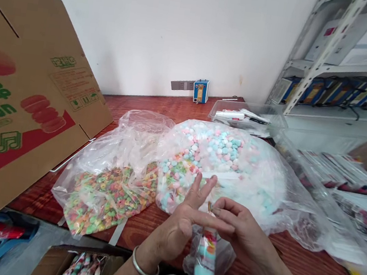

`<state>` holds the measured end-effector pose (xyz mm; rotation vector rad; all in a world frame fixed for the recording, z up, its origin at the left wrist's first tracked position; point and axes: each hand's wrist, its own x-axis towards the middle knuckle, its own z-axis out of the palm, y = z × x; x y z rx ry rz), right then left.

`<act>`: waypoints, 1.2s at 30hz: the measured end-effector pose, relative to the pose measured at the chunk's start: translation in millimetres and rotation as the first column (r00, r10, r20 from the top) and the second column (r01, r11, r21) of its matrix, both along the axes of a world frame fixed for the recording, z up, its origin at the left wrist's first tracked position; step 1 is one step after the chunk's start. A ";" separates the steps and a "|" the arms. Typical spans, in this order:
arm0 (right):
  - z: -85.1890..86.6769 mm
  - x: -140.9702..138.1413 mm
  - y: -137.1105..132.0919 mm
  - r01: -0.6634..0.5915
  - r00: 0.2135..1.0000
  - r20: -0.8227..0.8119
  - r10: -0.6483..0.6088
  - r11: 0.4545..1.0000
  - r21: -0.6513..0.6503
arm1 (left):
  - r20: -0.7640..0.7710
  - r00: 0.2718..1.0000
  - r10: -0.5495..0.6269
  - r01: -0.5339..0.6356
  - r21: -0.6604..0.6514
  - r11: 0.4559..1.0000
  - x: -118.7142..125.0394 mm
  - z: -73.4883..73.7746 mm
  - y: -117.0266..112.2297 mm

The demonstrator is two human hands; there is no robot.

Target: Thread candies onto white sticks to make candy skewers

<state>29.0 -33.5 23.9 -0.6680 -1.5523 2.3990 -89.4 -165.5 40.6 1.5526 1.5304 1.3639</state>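
Note:
A narrow clear bag of pale blue and white marshmallows (206, 263) hangs upright between my hands, with red and yellow print near its top. My left hand (179, 226) grips its neck; the index finger reaches across the front and the other fingers stick up. At the neck's top, the thumb and fingers of my right hand (239, 223) pinch a thin gold twist tie (209, 206), partly hidden by the fingers. Just beyond my hands lies a large clear bag of pink, blue and white marshmallows (226, 148). Left of it sits a clear bag of coloured cereal rings (109, 200).
A printed cardboard carton (38, 103) stands at left. Below the table edge, an open box (49, 264) holds several filled packets. A clear plastic tray (221, 111) with white tubes and a small blue device (201, 91) are near the wall. Metal shelving (316, 69) rises at right.

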 end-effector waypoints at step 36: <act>-27.9 -58.6 -71.0 -0.323 0.942 0.061 0.330 0.941 -0.101 | -0.395 -0.219 0.892 -0.962 -0.064 -0.264 -33.5 -87.2 -222.7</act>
